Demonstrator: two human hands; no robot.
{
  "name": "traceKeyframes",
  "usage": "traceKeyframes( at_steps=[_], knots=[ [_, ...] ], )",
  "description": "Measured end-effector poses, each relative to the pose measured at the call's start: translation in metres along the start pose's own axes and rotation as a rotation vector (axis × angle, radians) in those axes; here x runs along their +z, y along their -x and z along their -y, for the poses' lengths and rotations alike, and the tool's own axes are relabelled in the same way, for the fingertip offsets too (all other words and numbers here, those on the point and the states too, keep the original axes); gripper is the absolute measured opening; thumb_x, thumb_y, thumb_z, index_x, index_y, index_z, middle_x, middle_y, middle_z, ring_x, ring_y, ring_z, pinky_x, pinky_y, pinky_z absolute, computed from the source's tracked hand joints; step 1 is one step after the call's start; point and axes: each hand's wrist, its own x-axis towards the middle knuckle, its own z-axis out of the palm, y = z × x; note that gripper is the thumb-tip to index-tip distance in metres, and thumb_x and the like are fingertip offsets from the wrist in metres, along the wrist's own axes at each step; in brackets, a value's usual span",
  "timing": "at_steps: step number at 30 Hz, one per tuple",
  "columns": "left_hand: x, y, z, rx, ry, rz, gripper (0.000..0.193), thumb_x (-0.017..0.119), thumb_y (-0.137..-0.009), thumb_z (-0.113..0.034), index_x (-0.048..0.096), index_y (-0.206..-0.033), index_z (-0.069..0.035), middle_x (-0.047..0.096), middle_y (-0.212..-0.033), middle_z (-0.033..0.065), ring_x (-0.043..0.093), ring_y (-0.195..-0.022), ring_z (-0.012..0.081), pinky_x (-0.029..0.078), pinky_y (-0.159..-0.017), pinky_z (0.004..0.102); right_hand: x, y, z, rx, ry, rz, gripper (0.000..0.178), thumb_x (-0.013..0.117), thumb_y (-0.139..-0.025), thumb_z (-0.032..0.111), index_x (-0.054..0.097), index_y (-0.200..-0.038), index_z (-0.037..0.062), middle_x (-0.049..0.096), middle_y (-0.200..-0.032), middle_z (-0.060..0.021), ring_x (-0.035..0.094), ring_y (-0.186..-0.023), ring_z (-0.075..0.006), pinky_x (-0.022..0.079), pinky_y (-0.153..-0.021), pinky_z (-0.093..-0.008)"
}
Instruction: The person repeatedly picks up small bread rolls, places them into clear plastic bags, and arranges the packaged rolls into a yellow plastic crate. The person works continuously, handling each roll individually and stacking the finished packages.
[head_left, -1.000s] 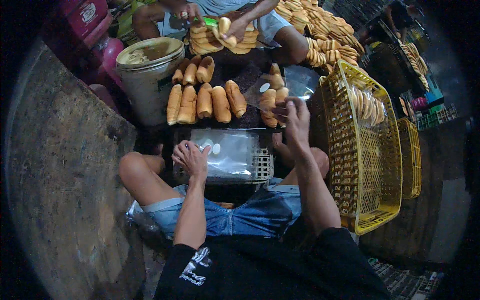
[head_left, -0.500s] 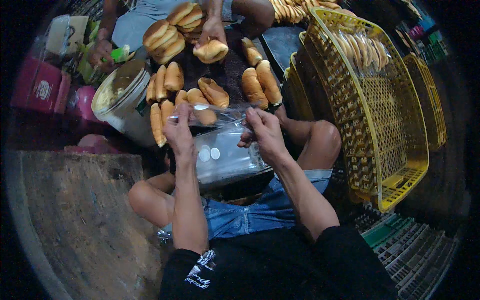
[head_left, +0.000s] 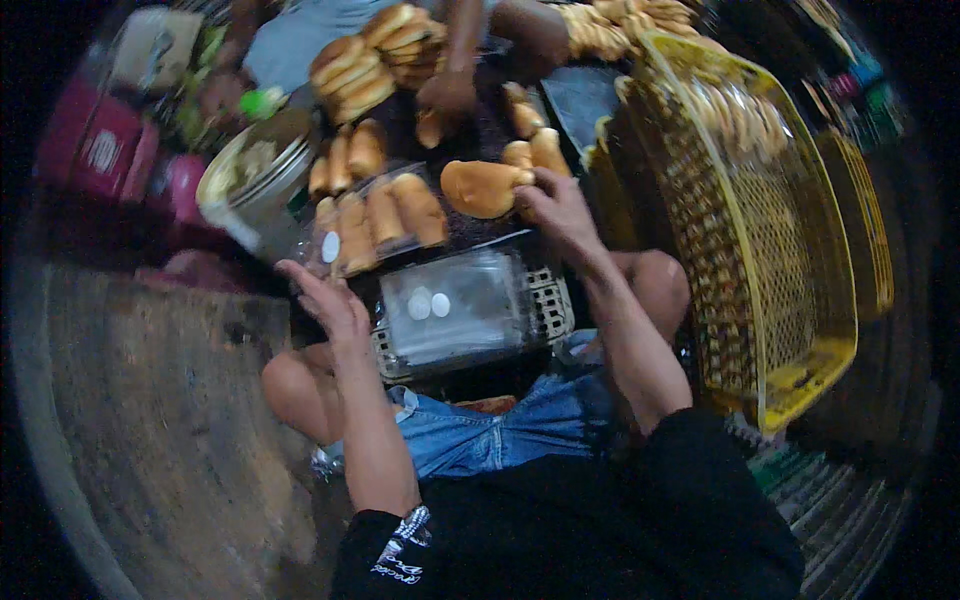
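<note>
While right hand [head_left: 560, 212] pinches, bread roll [head_left: 480, 190] extending leftward from fingertips

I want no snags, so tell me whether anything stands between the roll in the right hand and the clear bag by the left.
Nothing visible stands between the roll in the right hand and the clear bag by the left hand. Whether the bag's mouth is open is too blurred to tell.
</note>
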Motion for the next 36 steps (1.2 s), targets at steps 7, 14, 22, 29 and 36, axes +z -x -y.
traceKeyframes(
  at_steps=[7, 14, 22, 29, 36],
  knots=[
    [0.042, 0.003, 0.001, 0.019, -0.245, 0.371, 0.09, 0.02, -0.098, -0.071, 0.05, -0.137, 0.005, 0.057, -0.133, 0.0134, 0.05, -0.126, 0.0241, 0.045, -0.104, 0.0417, -0.11, 0.081, 0.067, -0.181, -0.26, -0.14, 0.049, 0.059, -0.082, 0.017, 0.059, -0.128, -0.0003, 0.063, -0.12, -0.0119, 0.06, -0.111, -0.0204, 0.048, -0.096, -0.0315],
    [0.059, 0.06, 0.015, 0.047, -0.066, 0.583, 0.075, 0.046, -0.097, -0.062, 0.034, -0.148, -0.008, 0.05, -0.14, 0.0134, 0.054, -0.124, 0.031, 0.047, -0.104, 0.0444, -0.03, 0.052, 0.06, -0.233, -0.031, -0.23, 0.045, 0.061, -0.082, 0.026, 0.063, -0.117, -0.002, 0.066, -0.111, -0.0203, 0.063, -0.107, -0.0283, 0.051, -0.091, -0.0383],
    [0.04, 0.069, -0.005, -0.55, 0.485, 0.99, 0.083, 0.059, -0.088, -0.063, 0.038, -0.148, -0.009, 0.046, -0.145, 0.0138, 0.048, -0.131, 0.0336, 0.046, -0.107, 0.0483, 0.04, 0.069, 0.072, -0.759, 0.189, -0.246, 0.05, 0.07, -0.079, 0.029, 0.054, -0.121, 0.0074, 0.061, -0.117, -0.0184, 0.054, -0.121, -0.0384, 0.042, -0.1, -0.0526],
    [0.083, 0.118, -0.016, 0.245, -0.175, 0.887, 0.067, 0.06, -0.093, -0.051, 0.042, -0.14, -0.007, 0.054, -0.13, 0.0116, 0.056, -0.114, 0.022, 0.049, -0.097, 0.0359, 0.035, 0.044, 0.138, -1.12, 1.064, -0.312, 0.042, 0.063, -0.082, 0.032, 0.058, -0.122, 0.0241, 0.06, -0.121, -0.0111, 0.05, -0.125, -0.0408, 0.019, -0.111, -0.0706],
    [0.136, 0.096, 0.007, -0.134, -0.813, 1.301, 0.042, 0.066, -0.091, -0.044, 0.07, -0.093, -0.002, 0.069, -0.08, 0.0101, 0.066, -0.072, 0.019, 0.052, -0.069, 0.0338, -0.209, 0.055, 0.193, -0.312, 1.09, -0.237, 0.034, 0.059, -0.088, 0.024, 0.059, -0.113, 0.0022, 0.069, -0.092, -0.016, 0.07, -0.087, -0.034, 0.056, -0.067, -0.0462]
  ],
)
